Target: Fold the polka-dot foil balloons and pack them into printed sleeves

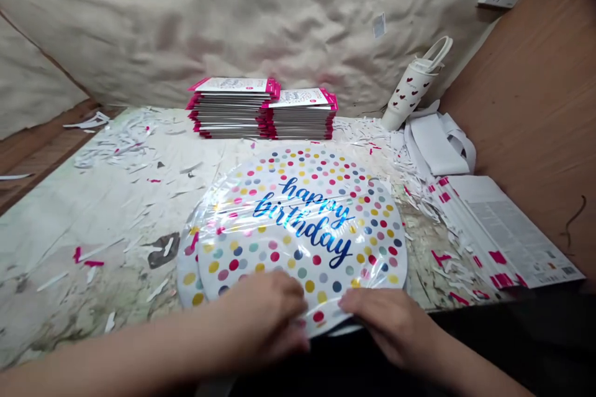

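Observation:
A flat, round, glossy "happy birthday" foil balloon [298, 260] with coloured dots and blue lettering lies before me at the table's near edge. Creases and bright reflections cross its surface. Another dotted round piece [189, 279] shows beneath it on the left. My left hand [274, 316] is closed at the near rim, fingers curled and slightly blurred. To its right, my right hand [391, 322] grips the same rim, thumb on top and fingers mostly hidden below.
Two stacks of pink-edged packs, a left stack [230, 115] and a right stack [302, 121], stand at the back. A white heart-patterned tumbler [410, 93] leans at back right, near white strips [437, 142] and a printed plastic packet [516, 229]. Paper scraps [125, 136] litter the table.

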A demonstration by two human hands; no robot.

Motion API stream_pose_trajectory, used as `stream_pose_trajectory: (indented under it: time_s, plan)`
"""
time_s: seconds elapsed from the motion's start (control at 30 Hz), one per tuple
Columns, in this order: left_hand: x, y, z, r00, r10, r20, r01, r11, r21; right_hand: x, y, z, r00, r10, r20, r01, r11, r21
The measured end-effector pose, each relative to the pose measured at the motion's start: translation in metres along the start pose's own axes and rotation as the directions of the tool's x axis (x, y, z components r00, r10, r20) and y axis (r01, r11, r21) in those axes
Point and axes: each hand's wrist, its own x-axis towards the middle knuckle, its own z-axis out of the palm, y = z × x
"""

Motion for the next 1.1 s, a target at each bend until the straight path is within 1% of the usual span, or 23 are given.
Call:
stream_pose_trajectory:
  time_s: [0.03, 0.07, 0.1, 0.17, 0.23, 0.27, 0.37, 0.4, 0.43, 0.5, 0.53, 0.6, 0.63, 0.67, 0.7, 0.73, 0.77, 0.8, 0.87, 0.93, 1.0, 1.03, 1.1]
  plan:
    - [-0.017, 0.011, 0.022, 0.995, 0.07, 0.064, -0.07, 0.998, 0.002, 0.0, 0.0, 0.0, 0.998, 0.039, -0.041, -0.037, 0.998, 0.043]
    - [-0.03, 0.018, 0.038, 0.996, 0.059, 0.06, -0.06, 0.998, 0.016, -0.001, 0.001, 0.0, 0.995, 0.074, -0.072, -0.068, 0.995, 0.078]
    - [-0.04, 0.021, 0.049, 0.997, 0.046, 0.066, -0.048, 0.998, 0.037, -0.002, 0.001, 0.0, 0.99, 0.108, -0.092, -0.098, 0.989, 0.108]
    - [-0.047, 0.019, 0.056, 0.997, -0.045, 0.059, 0.043, 0.998, 0.037, -0.005, 0.002, 0.0, 0.981, 0.17, -0.099, -0.152, 0.974, 0.166]
    - [-0.043, 0.01, 0.049, 0.983, -0.158, 0.089, 0.161, 0.986, -0.036, -0.008, 0.005, -0.003, 0.972, 0.229, -0.058, -0.21, 0.951, 0.225]
    - [-0.037, 0.005, 0.043, 0.968, -0.218, 0.128, 0.231, 0.968, -0.099, -0.009, 0.006, -0.006, 0.967, 0.254, -0.006, -0.245, 0.937, 0.248]
    - [-0.015, -0.005, 0.024, 0.885, -0.344, 0.314, 0.423, 0.876, -0.232, -0.002, 0.006, -0.018, 0.933, 0.292, 0.211, -0.342, 0.901, 0.268]
    - [-0.008, -0.004, 0.018, 0.868, -0.358, 0.346, 0.447, 0.865, -0.227, 0.003, 0.003, -0.022, 0.919, 0.3, 0.257, -0.363, 0.897, 0.252]
    - [-0.001, -0.001, 0.013, 0.868, -0.361, 0.341, 0.44, 0.877, -0.191, 0.01, 0.0, -0.024, 0.911, 0.317, 0.265, -0.377, 0.9, 0.219]
    - [0.006, 0.009, -0.001, 0.909, -0.33, 0.257, 0.349, 0.936, -0.034, 0.025, -0.009, -0.024, 0.913, 0.357, 0.2, -0.382, 0.918, 0.104]
    - [0.004, 0.015, -0.009, 0.937, -0.283, 0.205, 0.277, 0.959, 0.061, 0.032, -0.013, -0.023, 0.915, 0.368, 0.165, -0.378, 0.925, 0.033]
    - [-0.01, 0.021, -0.033, 0.981, -0.163, 0.101, 0.135, 0.961, 0.243, 0.041, -0.017, -0.023, 0.925, 0.369, 0.088, -0.365, 0.929, -0.051]
    - [-0.021, 0.02, -0.046, 0.995, -0.097, 0.007, 0.09, 0.945, 0.313, 0.042, -0.017, -0.024, 0.933, 0.357, 0.037, -0.355, 0.934, -0.046]
    - [-0.033, 0.015, -0.06, 0.992, -0.051, -0.116, 0.092, 0.917, 0.388, 0.041, -0.016, -0.027, 0.94, 0.34, -0.033, -0.34, 0.94, -0.021]
    - [-0.045, 0.008, -0.072, 0.972, -0.002, -0.235, 0.118, 0.868, 0.482, 0.038, -0.015, -0.029, 0.941, 0.315, -0.121, -0.316, 0.949, 0.008]
    - [-0.056, -0.002, -0.082, 0.951, -0.001, -0.31, 0.178, 0.821, 0.542, 0.035, -0.014, -0.031, 0.939, 0.275, -0.208, -0.277, 0.961, 0.024]
    - [-0.064, -0.012, -0.087, 0.938, -0.02, -0.346, 0.225, 0.796, 0.563, 0.031, -0.014, -0.032, 0.938, 0.216, -0.273, -0.22, 0.975, 0.016]
    - [-0.07, -0.024, -0.087, 0.929, -0.038, -0.369, 0.261, 0.774, 0.577, 0.027, -0.015, -0.03, 0.943, 0.139, -0.304, -0.15, 0.989, -0.015]
    - [-0.073, -0.047, -0.073, 0.938, -0.077, -0.338, 0.28, 0.743, 0.608, 0.019, -0.017, -0.018, 0.952, -0.046, -0.302, 0.013, 0.994, -0.109]
    - [-0.071, -0.067, -0.044, 0.971, -0.046, -0.233, 0.19, 0.738, 0.647, 0.012, -0.015, 0.0, 0.957, -0.166, -0.237, 0.117, 0.971, -0.209]
    - [-0.073, -0.085, -0.014, 0.995, 0.073, -0.075, -0.009, 0.772, 0.636, 0.002, -0.003, 0.015, 0.974, -0.143, -0.177, 0.085, 0.951, -0.298]
    - [-0.076, -0.093, -0.002, 0.99, 0.128, -0.064, -0.062, 0.788, 0.613, -0.004, 0.007, 0.02, 0.98, -0.088, -0.18, 0.024, 0.944, -0.33]
    - [-0.084, -0.106, 0.013, 0.983, 0.148, -0.106, -0.065, 0.828, 0.557, -0.017, 0.032, 0.019, 0.966, 0.058, -0.252, -0.148, 0.923, -0.356]
